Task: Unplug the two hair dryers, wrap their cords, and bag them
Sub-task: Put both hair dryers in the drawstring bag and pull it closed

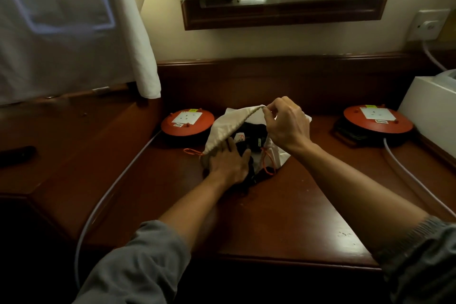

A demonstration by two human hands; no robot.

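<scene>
Head view looks down on a dark wooden worktop (283, 217) set in a corner, with a white cloth bag (227, 126) lying at its middle between two round orange socket reels (187, 121) (377, 119), nothing plugged into either top socket. We're at the bagging step, by the look of it. The right hand (287, 126) lifts the bag's upper rim, fingers (267, 109) pinching the hem so the mouth gapes toward the person. The left hand (228, 163) reaches into that mouth, fingers mostly straight and laid on a black hair dryer (251, 138) that sits largely inside, with part of its dark bulk and cord spilling out over the near lip onto the worktop. Its long axis seems to run from the person toward the wall, leading end deeper in the bag, though the gloom hides which end is the nozzle. Whether a second dryer is already in there, I cannot tell. Next move, I'd judge: push the trailing dark part fully past the lip while the rim stays lifted, then find the thin orange drawstring (266, 163) hanging at the mouth and draw it closed.
</scene>
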